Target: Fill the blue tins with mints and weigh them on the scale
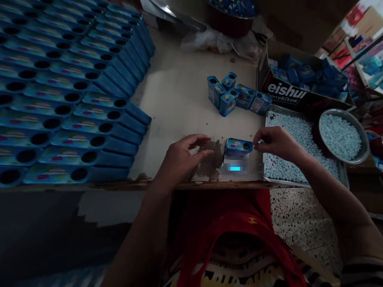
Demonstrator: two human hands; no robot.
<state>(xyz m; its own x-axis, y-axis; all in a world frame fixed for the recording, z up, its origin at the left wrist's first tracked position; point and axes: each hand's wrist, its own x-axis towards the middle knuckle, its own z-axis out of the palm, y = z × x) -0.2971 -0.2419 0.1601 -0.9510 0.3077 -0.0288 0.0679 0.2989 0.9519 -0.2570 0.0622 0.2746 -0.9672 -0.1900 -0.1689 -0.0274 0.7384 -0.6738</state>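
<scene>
Surface: a pale, stained table top (179, 91) is seen in dim light across the middle of the frame.
Right hand: the right hand (278, 143) is held right of centre, thumb and forefinger pinched together on a small pale piece (259, 141).
Box: a small blue box (238, 147) is stood near the table's lower edge, with the pinched fingertips just at its right end.
Left hand: the left hand (182, 157) is kept open just left of the box, fingers spread and curved; contact cannot be told.
Tray: a metal tray (265, 175) of pale blue tablets is laid under the right wrist.
Dish: a round metal dish (363, 153) of the same tablets is set at the right.
Loose boxes: five more boxes (236, 97) are grouped above the centre.
Stacks: rows of blue boxes (68, 91) are piled at the upper left.
Carton: a printed carton (287, 93) holding blue boxes is placed at the upper right.
</scene>
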